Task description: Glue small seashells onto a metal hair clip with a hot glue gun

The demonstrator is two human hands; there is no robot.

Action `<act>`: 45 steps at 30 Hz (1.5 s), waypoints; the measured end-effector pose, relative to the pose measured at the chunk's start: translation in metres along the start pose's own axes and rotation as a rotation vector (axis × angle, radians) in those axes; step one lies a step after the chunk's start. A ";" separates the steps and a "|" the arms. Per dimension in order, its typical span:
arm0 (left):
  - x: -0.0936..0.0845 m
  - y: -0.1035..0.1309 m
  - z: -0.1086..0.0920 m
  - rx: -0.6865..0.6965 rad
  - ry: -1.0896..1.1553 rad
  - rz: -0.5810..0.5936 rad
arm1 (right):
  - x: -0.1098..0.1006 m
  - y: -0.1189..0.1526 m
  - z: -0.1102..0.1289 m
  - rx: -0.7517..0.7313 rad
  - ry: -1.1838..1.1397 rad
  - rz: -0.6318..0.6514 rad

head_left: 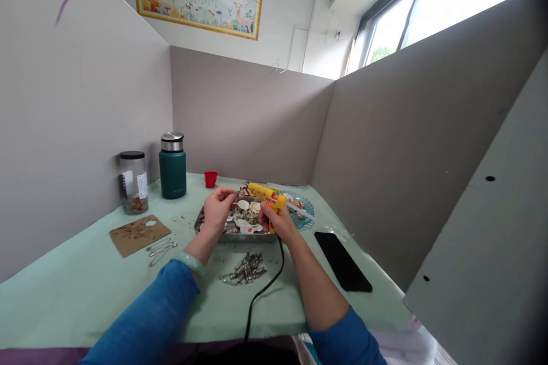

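Hands at the Shell Tray

Right hand point(277, 223) is closed around the grip of the yellow plastic glue gun point(266, 195), held above the shallow metal tray of shells point(201, 222) on the desk point(85, 285). Left hand point(217, 209) is curled, fingertips pinching a small item, too small to identify, just beside the gun's nozzle. Black power cord point(261, 291) trails toward the person.

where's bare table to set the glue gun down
Free: the green cloth between the black phone and the cord, and the front left, below the cardboard and safety pins. Crowded: the shell tray, the metal clips and both hands.
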State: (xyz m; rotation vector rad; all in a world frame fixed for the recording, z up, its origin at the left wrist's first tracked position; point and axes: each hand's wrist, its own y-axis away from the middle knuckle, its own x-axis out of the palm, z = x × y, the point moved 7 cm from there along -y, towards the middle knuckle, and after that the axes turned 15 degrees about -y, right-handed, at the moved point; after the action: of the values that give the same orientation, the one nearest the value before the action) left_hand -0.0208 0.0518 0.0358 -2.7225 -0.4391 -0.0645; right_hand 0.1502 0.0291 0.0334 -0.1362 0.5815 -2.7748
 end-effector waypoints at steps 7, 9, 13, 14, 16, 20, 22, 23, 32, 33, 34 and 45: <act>-0.001 -0.002 0.000 -0.011 0.060 -0.007 | -0.023 -0.009 0.001 -0.110 0.706 -0.252; -0.001 -0.001 -0.001 -0.001 0.075 -0.004 | -0.020 -0.013 -0.006 -0.064 0.951 -0.219; 0.000 -0.001 -0.004 0.030 0.083 0.006 | -0.011 -0.014 -0.020 0.035 1.168 -0.116; 0.001 0.000 -0.004 0.032 0.090 0.013 | -0.009 -0.014 -0.020 0.043 1.179 -0.103; 0.002 0.001 -0.005 0.026 0.110 0.033 | -0.006 -0.012 -0.014 0.006 1.161 -0.107; 0.008 0.005 -0.007 -0.014 0.184 0.088 | 0.012 -0.007 0.014 -0.301 0.919 -0.155; 0.009 0.005 -0.007 -0.031 0.230 0.107 | 0.022 -0.007 0.020 -0.381 0.737 -0.155; 0.009 0.005 -0.006 -0.035 0.246 0.109 | 0.026 -0.008 0.021 -0.395 0.681 -0.164; 0.012 0.005 0.001 -0.037 0.251 0.089 | 0.035 -0.003 0.021 -0.475 0.491 -0.386; 0.013 0.005 0.002 -0.038 0.259 0.091 | 0.034 -0.002 0.020 -0.479 0.472 -0.399; 0.014 0.005 0.003 -0.041 0.265 0.093 | 0.033 -0.002 0.019 -0.482 0.454 -0.410; 0.017 0.012 0.005 -0.111 0.306 0.083 | 0.032 0.002 0.012 -0.497 0.421 -0.454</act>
State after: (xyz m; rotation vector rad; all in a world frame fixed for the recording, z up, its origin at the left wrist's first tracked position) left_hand -0.0008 0.0481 0.0282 -2.7690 -0.2400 -0.4882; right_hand 0.1220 0.0127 0.0449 0.2507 1.5115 -3.0323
